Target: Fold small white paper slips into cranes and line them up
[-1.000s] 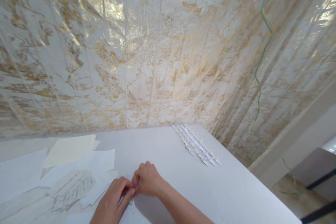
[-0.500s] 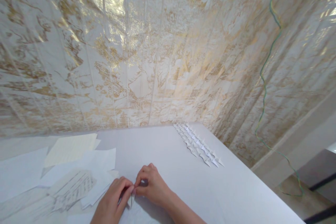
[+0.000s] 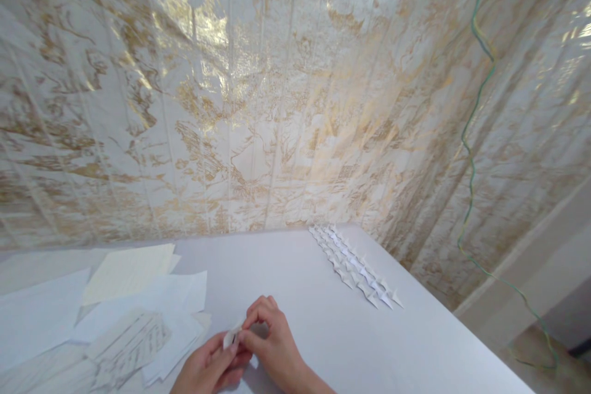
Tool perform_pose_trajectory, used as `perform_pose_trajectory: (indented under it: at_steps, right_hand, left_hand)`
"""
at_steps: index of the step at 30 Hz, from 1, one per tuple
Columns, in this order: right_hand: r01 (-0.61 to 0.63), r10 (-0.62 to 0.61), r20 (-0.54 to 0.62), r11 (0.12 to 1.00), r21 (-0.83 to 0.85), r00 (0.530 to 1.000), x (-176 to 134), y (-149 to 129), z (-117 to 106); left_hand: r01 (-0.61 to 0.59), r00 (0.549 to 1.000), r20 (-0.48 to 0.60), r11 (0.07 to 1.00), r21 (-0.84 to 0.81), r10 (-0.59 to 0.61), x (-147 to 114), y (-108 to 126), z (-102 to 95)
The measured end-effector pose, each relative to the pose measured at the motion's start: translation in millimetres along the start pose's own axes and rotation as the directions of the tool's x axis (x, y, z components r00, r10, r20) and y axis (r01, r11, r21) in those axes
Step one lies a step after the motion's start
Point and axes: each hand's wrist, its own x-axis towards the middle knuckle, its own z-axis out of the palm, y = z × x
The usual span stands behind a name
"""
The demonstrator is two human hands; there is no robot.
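Note:
Between my hands, near the table's front, is a small folded piece of white paper (image 3: 229,338) with a dark mark on it. My left hand (image 3: 213,362) grips it from below and to the left, thumb on top. The thumb and forefinger of my right hand (image 3: 272,335) pinch its right edge. Fingers cover much of the paper, so its full shape is hidden. Rows of small pointed folded paper pieces (image 3: 353,268) lie at the back right of the white table (image 3: 272,265), away from both hands.
Loose white sheets (image 3: 180,289), a cream lined sheet (image 3: 132,271) and papers with writing (image 3: 132,338) overlap on the left. A gold-patterned curtain (image 3: 258,135) hangs behind the table. A green-yellow cord (image 3: 471,178) dangles at the right, beyond the table's edge.
My hands have turned the folded paper, so it now points up and left instead of down. My left fingers have moved beneath it. The view has tilted slightly upward.

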Motion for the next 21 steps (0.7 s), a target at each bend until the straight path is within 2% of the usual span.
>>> perform_pose_trajectory:
  at_steps: [7,13,16,21]
  right_hand:
    - [0.176,-0.177,-0.016,0.983,-0.048,0.984,-3.4,6.9,3.4]
    - [0.391,-0.374,0.115,0.873,-0.292,0.921,-2.8,7.5,-3.3]
    - [0.424,-0.403,0.135,0.836,-0.348,0.905,-2.0,7.7,-4.7]
    - [0.438,-0.428,0.11,0.83,-0.345,0.897,-3.4,7.8,-1.3]
  left_hand:
    - [-0.003,0.996,-0.092,0.993,-0.119,-0.008,0.7,0.3,-3.0]
    - [-0.015,0.992,-0.129,0.983,-0.183,-0.009,1.7,-5.4,-0.4]
    - [-0.014,0.992,-0.125,0.981,-0.194,-0.01,1.1,-6.0,0.3]
    - [0.001,0.998,-0.064,0.983,-0.184,-0.013,-0.2,-3.3,-1.5]
